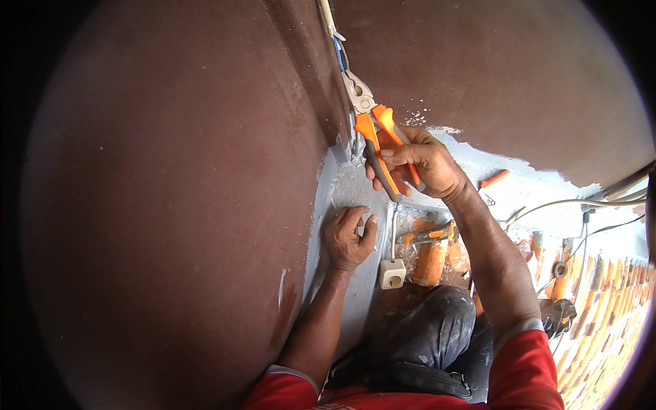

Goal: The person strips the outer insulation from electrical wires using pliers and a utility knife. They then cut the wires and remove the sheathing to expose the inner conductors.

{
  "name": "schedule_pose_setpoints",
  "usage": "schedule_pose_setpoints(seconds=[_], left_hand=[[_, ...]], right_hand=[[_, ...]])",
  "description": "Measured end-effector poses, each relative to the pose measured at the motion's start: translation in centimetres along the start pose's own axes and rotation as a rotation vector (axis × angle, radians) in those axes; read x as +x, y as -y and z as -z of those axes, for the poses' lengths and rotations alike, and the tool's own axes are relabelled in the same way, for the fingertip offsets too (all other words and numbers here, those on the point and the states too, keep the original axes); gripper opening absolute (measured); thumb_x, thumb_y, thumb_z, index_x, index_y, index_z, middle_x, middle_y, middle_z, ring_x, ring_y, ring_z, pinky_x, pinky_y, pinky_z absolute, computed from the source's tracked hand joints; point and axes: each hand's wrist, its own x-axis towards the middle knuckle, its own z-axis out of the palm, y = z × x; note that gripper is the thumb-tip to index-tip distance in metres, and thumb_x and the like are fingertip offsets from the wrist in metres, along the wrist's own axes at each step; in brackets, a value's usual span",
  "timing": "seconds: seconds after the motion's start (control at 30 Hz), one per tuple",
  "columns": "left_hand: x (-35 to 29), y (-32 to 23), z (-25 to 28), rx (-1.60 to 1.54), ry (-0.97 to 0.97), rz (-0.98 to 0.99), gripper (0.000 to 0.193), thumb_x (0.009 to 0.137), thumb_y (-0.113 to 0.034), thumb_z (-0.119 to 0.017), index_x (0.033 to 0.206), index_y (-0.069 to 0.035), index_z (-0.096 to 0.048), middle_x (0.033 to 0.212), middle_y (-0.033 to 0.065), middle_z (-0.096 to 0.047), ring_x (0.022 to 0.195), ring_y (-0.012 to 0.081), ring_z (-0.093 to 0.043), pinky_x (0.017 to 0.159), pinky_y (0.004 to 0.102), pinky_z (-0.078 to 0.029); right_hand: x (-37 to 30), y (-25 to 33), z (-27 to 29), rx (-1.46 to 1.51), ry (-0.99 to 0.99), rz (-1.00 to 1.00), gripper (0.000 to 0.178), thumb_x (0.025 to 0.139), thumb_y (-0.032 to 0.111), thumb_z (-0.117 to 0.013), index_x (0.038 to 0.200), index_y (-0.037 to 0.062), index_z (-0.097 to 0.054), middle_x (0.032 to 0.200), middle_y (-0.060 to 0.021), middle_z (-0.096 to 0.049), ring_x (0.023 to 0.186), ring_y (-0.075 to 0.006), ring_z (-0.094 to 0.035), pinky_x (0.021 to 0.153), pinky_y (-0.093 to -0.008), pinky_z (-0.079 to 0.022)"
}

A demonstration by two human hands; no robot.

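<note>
My right hand (427, 162) is closed round the orange and grey handles of a pair of combination pliers (363, 102). The jaws point up along the corner of the brown wall. Just beyond them, blue and dark wires (339, 53) come out of a white-sheathed cable (328, 19); whether the jaws grip a wire I cannot tell. My left hand (350, 239) rests on the grey-coated ledge (359, 184) below, fingers bent and thumb apart, with nothing visibly held. To its right, a white socket outlet (392, 274) sits at the end of a pale cable (394, 232).
A brown wall (171, 191) fills the left side. A red-handled tool (495, 179) lies on the pale ledge to the right. An orange and dark tool (429, 236) lies by the roof tiles (605, 307). Loose cables (574, 203) run across the right side.
</note>
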Motion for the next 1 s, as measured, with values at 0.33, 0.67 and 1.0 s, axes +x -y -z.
schedule_pose_setpoints(seconds=[0.33, 0.67, 1.0], left_hand=[[0.0, 0.0, -0.2, -0.025, -0.014, 0.003, 0.018, 0.093, -0.01, -0.082, 0.106, 0.0, -0.075, 0.083, 0.0125, -0.069, 0.067, 0.0265, -0.065, 0.062, 0.0395, -0.053], [-0.1, 0.2, -0.1, 0.003, -0.011, 0.012, 0.019, 0.09, -0.01, -0.083, 0.106, -0.001, -0.075, 0.085, 0.0138, -0.07, 0.067, 0.0282, -0.066, 0.061, 0.0401, -0.053], [-0.1, 0.0, 0.0, -0.01, -0.006, 0.018, 0.02, 0.091, -0.011, -0.083, 0.107, -0.001, -0.075, 0.089, 0.0137, -0.073, 0.067, 0.027, -0.066, 0.062, 0.0389, -0.055]], right_hand=[[2.7, -3.8, 4.5, 0.356, 0.283, -0.003, 0.05, 0.088, 0.027, -0.07, 0.123, -0.0077, -0.068, 0.094, -0.0267, -0.077, 0.072, -0.0297, -0.079, 0.037, -0.0261, -0.045], [3.2, -4.6, 3.4, 0.537, 0.35, 0.008, 0.051, 0.081, 0.037, -0.069, 0.109, -0.0064, -0.067, 0.076, -0.0167, -0.067, 0.054, -0.0212, -0.059, 0.048, -0.0303, -0.046], [-0.1, -2.5, -0.7, -0.109, -0.209, 0.088, 0.022, 0.092, 0.002, -0.082, 0.11, -0.0004, -0.07, 0.083, -0.01, -0.075, 0.064, -0.0166, -0.073, 0.053, -0.0242, -0.049]])
